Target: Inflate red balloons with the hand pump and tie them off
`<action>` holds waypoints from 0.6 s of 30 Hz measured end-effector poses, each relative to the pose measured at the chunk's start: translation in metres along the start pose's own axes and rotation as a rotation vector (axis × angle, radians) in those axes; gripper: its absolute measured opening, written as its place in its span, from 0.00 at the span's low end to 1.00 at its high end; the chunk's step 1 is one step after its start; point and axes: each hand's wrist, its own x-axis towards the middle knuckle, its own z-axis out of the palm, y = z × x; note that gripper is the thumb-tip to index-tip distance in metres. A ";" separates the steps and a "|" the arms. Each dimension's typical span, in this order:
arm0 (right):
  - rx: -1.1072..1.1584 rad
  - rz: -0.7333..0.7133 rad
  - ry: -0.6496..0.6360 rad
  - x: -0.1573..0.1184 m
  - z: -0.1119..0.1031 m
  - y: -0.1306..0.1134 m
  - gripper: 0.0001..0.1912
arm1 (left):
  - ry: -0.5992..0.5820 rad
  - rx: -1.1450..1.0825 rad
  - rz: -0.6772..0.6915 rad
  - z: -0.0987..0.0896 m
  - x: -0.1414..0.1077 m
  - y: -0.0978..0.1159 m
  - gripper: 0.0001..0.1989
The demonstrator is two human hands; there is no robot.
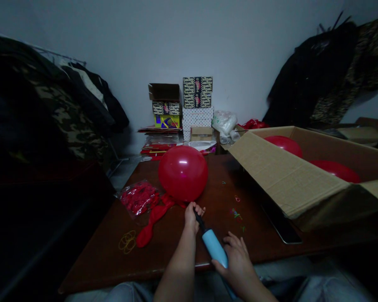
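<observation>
A large inflated red balloon stands over the table, its neck pointing toward me. My left hand pinches that neck around the black nozzle of a light-blue hand pump. The pump slants down toward my lap, its lower end partly out of sight. Against the pump's right side lies my right hand, with fingers spread and the thumb reaching over the blue barrel. Left of the balloon are limp red balloons and a clear bag of red balloons.
Yellow rubber bands lie at the table's left, and small coloured bands at right. A phone rests beside a big cardboard box holding red balloons. Stacked boxes stand at the back wall; clothes hang at left.
</observation>
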 end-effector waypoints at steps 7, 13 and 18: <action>0.018 -0.047 -0.104 -0.048 0.000 0.037 0.25 | 0.008 0.014 -0.002 0.002 -0.002 0.001 0.11; 0.072 -0.057 -0.241 -0.070 0.014 0.086 0.14 | 0.019 0.030 0.023 0.003 -0.005 -0.001 0.11; 0.050 -0.057 -0.228 -0.074 0.024 0.098 0.11 | 0.018 0.027 0.037 0.002 -0.006 -0.002 0.11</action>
